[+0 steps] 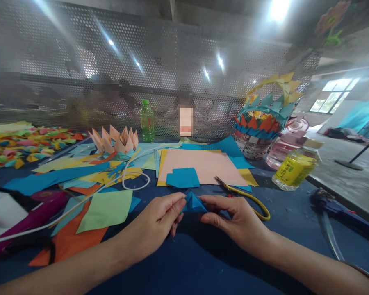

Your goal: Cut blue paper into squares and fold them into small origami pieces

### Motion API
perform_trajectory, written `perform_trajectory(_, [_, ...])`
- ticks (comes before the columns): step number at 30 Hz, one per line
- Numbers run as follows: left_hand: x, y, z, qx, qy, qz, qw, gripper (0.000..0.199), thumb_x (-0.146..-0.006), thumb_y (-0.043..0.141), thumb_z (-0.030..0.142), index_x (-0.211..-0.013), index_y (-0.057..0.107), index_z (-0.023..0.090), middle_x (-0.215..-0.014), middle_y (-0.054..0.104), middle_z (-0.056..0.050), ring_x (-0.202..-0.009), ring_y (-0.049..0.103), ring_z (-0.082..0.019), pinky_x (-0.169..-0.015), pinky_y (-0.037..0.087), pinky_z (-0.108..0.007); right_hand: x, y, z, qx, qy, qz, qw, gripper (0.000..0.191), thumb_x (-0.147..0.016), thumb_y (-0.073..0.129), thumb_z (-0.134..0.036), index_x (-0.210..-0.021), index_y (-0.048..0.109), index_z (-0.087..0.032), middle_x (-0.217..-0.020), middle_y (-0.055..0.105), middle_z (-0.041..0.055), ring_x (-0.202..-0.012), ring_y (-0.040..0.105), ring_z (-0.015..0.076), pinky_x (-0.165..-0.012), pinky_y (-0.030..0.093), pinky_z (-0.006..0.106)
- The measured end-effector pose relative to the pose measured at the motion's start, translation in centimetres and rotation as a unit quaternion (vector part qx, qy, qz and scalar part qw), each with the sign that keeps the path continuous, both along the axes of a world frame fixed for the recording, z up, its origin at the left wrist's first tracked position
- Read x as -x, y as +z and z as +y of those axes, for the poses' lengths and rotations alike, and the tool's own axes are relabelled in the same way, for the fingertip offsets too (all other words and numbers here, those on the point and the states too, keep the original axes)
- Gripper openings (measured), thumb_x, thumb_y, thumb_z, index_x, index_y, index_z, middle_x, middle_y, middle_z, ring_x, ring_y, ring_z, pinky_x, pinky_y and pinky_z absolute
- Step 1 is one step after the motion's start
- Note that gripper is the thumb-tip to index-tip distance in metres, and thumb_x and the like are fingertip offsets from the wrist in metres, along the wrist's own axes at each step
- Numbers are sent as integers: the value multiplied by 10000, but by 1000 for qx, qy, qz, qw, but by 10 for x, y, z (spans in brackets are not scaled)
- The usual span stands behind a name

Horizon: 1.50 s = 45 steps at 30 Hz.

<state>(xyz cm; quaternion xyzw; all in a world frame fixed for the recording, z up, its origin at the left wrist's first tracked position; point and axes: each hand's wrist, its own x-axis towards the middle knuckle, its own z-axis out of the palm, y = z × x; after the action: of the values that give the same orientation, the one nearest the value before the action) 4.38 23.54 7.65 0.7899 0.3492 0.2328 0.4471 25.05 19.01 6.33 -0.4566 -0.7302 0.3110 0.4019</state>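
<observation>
A small piece of folded blue paper (194, 203) with a raised peak is held up just above the table's front middle. Thumb and fingers of my left hand (164, 215) pinch its left side. On the other side, my right hand (236, 215) has its fingertips around the right corner, index finger above and thumb lower. Just beyond lie flat blue paper squares (184, 177) on a stack topped with a pale pink sheet (199, 162). Yellow-handled scissors (249, 196) rest by my right hand, their tips on the pink sheet.
Left: green paper (106, 210), orange paper (76, 241), a purple tool (38, 217) and a white cord (89, 196). Behind: a peach folded-paper ring (115, 141) and green bottle (146, 123). Right: a paper basket (253, 143), yellow-labelled bottle (295, 166) and blue-handled tool (347, 215).
</observation>
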Motion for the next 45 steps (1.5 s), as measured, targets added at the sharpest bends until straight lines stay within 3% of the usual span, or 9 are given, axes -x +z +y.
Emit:
perform_trajectory(4, [0, -1, 1, -4, 1, 8, 1000, 376, -964, 335, 441, -701, 444, 196, -578, 465, 50, -508, 486, -100, -527, 383, -210, 0, -1, 0, 27, 3, 11, 1000, 294, -856, 642, -374, -1124, 704, -269, -893, 740, -27, -789, 654, 171, -726, 500, 246])
perform_trajectory(10, [2, 0, -1, -27, -2, 20, 999, 363, -973, 335, 420, -710, 449, 198, -592, 485, 48, -537, 500, -102, -552, 392, -208, 0, -1, 0, 50, -11, -3, 999, 278, -850, 622, -444, -927, 751, -210, -798, 739, 1, -731, 650, 183, -676, 493, 256])
perform_trajectory(23, [5, -4, -2, -116, 4, 30, 993, 332, -988, 328, 360, -729, 462, 201, -609, 492, 42, -543, 485, -104, -558, 369, -221, 0, -1, -1, 56, -39, -13, 998, 266, -833, 642, -442, -813, 739, -195, -723, 714, -5, -693, 624, 157, -639, 464, 240])
perform_trajectory(34, [5, -4, -3, -107, 0, 36, 994, 370, -992, 304, 395, -703, 435, 205, -602, 485, 46, -551, 491, -103, -562, 367, -219, 1, 3, -2, 37, -27, -27, 999, 266, -879, 597, -384, -740, 719, -193, -700, 710, 1, -664, 632, 139, -639, 450, 236])
perform_trajectory(45, [3, 1, -1, -64, 46, 20, 997, 380, -957, 335, 431, -670, 437, 203, -561, 468, 53, -500, 465, -99, -508, 346, -218, 4, 8, -2, 68, -48, 16, 996, 218, -871, 595, -317, -739, 679, -164, -721, 705, 19, -689, 630, 137, -651, 465, 226])
